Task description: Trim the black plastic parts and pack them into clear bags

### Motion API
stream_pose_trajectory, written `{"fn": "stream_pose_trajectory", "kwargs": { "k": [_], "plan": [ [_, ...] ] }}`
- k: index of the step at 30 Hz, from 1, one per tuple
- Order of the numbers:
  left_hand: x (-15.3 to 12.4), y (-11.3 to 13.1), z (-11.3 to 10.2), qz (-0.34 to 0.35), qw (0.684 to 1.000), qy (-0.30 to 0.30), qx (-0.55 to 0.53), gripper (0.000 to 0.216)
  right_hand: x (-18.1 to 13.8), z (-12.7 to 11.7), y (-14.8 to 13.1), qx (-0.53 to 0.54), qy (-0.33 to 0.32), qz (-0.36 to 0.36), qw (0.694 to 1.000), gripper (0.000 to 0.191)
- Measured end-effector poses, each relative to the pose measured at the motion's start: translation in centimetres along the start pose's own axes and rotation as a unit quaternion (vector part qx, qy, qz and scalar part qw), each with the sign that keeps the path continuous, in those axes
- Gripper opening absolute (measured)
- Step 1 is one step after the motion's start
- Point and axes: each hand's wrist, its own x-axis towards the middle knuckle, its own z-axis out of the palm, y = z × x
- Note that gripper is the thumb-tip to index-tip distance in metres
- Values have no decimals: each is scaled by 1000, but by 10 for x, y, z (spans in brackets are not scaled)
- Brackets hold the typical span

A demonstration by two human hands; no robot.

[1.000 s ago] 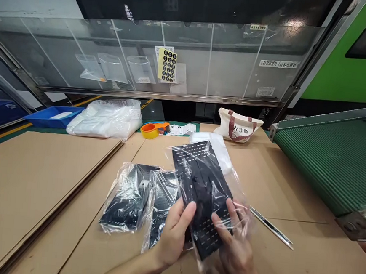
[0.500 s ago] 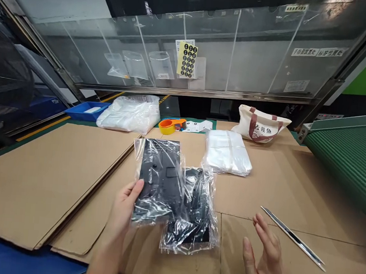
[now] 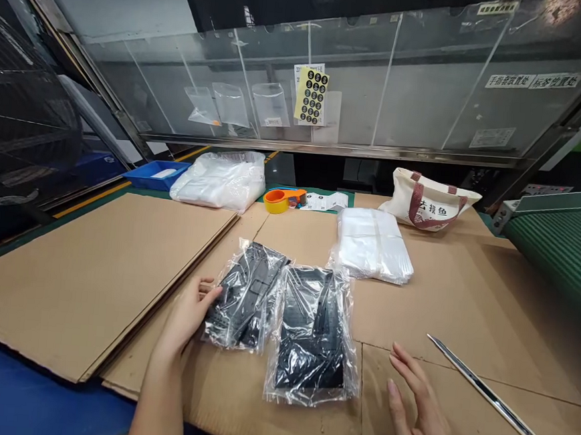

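Two clear plastic bags holding flat black plastic parts lie side by side on the cardboard in front of me. The left bag (image 3: pixel 249 295) is slanted, with its top leaning right, and the right bag (image 3: pixel 314 333) lies almost straight. My left hand (image 3: pixel 190 310) is at the left bag's left edge, thumb tip against the plastic and fingers loosely apart. Over the cardboard to the right of the bags, my right hand (image 3: pixel 419 408) is open, thumb and fingers spread, with nothing in it. Just beyond it lies a pair of slim pointed tweezers (image 3: pixel 482 392).
Behind the bags sits a stack of clear bags (image 3: pixel 375 244). Farther back are a cloth tote (image 3: pixel 432 202), an orange tape dispenser (image 3: pixel 284 199), a plastic bundle (image 3: pixel 220 178) and a blue tray (image 3: pixel 155 175). Cardboard sheets (image 3: pixel 100 269) lie left; a green ribbed belt (image 3: pixel 565 232) is right.
My left hand has lowered the left bag from above the right one onto the cardboard beside it, turning it aslant. The right bag is now uncovered. My right hand stays open.
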Motion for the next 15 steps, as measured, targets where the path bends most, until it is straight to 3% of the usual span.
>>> {"fn": "stream_pose_trajectory", "kwargs": {
  "k": [4,9,12,15],
  "plan": [
    [-5,-2,5,17,998,-25,52,52,0,-1,5,6,-14,12,1000,38],
    [-23,16,5,33,984,34,170,53,3,-3,4,-10,-27,1,1000,36],
    [-39,32,9,125,964,70,225,54,16,-13,4,-46,-20,-13,999,34],
    [-58,41,28,277,935,118,186,43,42,-33,4,-104,-7,-62,993,34]
  ]
}}
